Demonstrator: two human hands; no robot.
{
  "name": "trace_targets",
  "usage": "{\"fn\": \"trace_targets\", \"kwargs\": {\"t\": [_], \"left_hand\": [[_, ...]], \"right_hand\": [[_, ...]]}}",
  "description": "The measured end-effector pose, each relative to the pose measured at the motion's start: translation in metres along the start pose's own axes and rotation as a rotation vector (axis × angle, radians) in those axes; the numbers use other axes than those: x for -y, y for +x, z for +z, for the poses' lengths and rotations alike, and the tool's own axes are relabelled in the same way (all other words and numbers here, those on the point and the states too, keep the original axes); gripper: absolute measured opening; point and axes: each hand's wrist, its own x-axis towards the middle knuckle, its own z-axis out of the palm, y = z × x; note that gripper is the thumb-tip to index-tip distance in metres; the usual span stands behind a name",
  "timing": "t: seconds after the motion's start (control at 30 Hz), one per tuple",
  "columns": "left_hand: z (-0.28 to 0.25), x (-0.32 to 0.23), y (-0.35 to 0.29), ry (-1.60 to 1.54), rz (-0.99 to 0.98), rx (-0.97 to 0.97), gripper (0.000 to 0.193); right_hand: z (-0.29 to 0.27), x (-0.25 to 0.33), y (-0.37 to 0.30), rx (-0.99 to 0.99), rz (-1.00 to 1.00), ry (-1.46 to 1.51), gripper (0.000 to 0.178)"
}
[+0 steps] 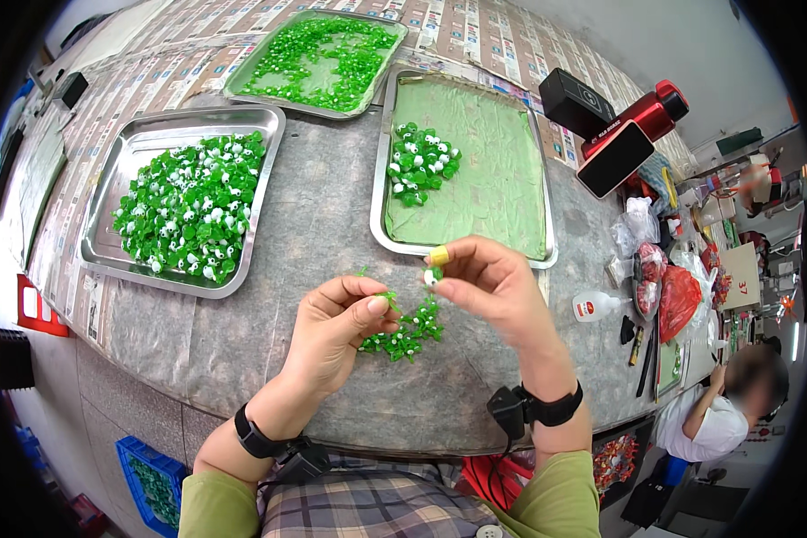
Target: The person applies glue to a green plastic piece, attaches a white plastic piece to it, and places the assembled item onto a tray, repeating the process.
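Observation:
My left hand (334, 325) pinches a small bright green plastic piece (388, 299) between thumb and forefinger. Close by on its right, my right hand (495, 285) holds a small green-and-white piece (432, 276) in its fingertips; yellow tape wraps one finger. Beneath the hands lies a loose heap of green pieces (406, 338) with white dots, partly covered by the left hand. Ahead of the right hand, a green-lined metal tray (484, 170) carries a small cluster of green-and-white pieces (421, 164). A second metal tray (117, 247) at the left holds a large pile of similar pieces (191, 208).
At the back, another tray (242, 88) holds bright green pieces. Right of the lined tray are a black box (576, 100), a phone (615, 160) and a red cylinder (637, 117). A white bottle (594, 306) and plastic bags (680, 300) sit at right. Beyond is a person (713, 417).

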Motion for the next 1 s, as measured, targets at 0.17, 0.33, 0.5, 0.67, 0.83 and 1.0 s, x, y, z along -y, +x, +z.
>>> {"fn": "trace_targets", "kwargs": {"t": [0.17, 0.33, 0.5, 0.67, 0.83, 1.0], "left_hand": [[0.008, 0.005, -0.001, 0.051, -0.048, 0.066, 0.012], [0.008, 0.009, 0.0, 0.08, -0.057, 0.044, 0.012], [0.007, 0.011, 0.001, 0.109, -0.052, 0.033, 0.012], [0.004, 0.014, 0.001, 0.162, -0.013, 0.011, 0.012], [0.007, 0.013, 0.0, 0.214, 0.024, 0.012, 0.01], [0.006, 0.015, 0.0, 0.338, 0.142, 0.043, 0.008]], "right_hand": [[0.009, -0.021, -0.031, -0.049, 0.125, 0.255, 0.021], [0.022, -0.026, -0.039, -0.179, 0.044, 0.158, 0.02], [0.024, -0.028, -0.041, -0.239, -0.029, 0.152, 0.021], [0.022, -0.023, -0.041, -0.225, -0.1, 0.094, 0.021], [0.024, -0.024, -0.04, -0.23, -0.096, 0.135, 0.019], [0.029, -0.023, -0.039, -0.215, -0.055, 0.172, 0.018]]}}
